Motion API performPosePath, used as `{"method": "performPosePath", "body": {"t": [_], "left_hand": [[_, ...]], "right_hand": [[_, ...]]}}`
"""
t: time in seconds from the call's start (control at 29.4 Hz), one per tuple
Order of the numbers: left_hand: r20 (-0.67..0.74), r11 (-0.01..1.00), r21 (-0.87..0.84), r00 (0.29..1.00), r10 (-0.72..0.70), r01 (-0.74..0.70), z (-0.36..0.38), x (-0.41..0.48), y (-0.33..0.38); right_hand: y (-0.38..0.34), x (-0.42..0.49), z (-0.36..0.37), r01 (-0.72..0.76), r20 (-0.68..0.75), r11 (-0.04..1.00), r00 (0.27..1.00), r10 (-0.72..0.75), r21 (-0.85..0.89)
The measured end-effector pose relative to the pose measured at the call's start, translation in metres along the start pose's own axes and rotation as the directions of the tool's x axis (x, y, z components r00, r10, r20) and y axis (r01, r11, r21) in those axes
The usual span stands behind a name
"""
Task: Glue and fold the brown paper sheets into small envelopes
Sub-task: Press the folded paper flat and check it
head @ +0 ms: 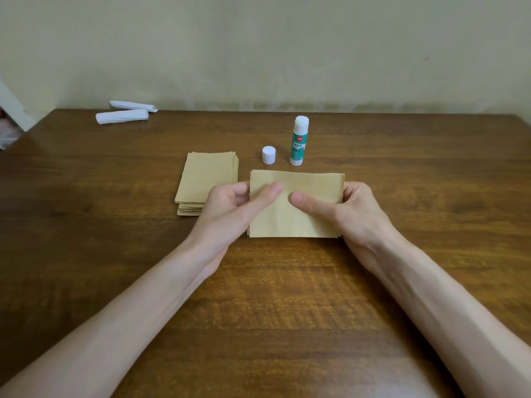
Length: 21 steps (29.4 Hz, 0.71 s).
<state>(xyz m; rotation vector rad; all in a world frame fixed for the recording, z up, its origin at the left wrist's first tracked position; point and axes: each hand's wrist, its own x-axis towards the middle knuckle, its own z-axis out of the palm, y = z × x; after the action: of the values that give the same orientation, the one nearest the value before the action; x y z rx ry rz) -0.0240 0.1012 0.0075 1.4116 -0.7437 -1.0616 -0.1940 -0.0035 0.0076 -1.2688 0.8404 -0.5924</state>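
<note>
A folded brown paper sheet is held above the wooden table at its centre. My left hand grips its left edge, thumb on top and fingers behind. My right hand grips its right edge the same way, thumb lying across the front. A stack of brown paper sheets lies flat just left of the held sheet, partly hidden by my left hand. Behind the sheet stands an uncapped green-and-white glue stick, with its white cap beside it on the left.
Two white rolled paper bundles lie at the far left back of the table by the pale wall. A white object shows at the left frame edge.
</note>
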Motion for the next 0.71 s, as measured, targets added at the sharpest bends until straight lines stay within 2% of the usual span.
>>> {"method": "performPosePath", "body": {"t": [0.27, 0.48, 0.71], "left_hand": [[-0.108, 0.991, 0.123, 0.991, 0.072, -0.059, 0.000, 0.000, -0.005], [-0.034, 0.994, 0.111, 0.999, -0.010, 0.014, -0.002, 0.000, -0.003], [-0.089, 0.989, 0.146, 0.996, 0.026, -0.013, -0.011, 0.004, 0.001]], "right_hand": [[0.003, -0.001, 0.003, 0.021, 0.013, 1.000, 1.000, -0.021, -0.022], [0.003, -0.001, 0.001, 0.042, -0.022, 0.997, 0.999, -0.044, -0.067], [0.003, 0.001, 0.001, 0.023, -0.052, 0.987, 0.998, -0.032, -0.162]]}}
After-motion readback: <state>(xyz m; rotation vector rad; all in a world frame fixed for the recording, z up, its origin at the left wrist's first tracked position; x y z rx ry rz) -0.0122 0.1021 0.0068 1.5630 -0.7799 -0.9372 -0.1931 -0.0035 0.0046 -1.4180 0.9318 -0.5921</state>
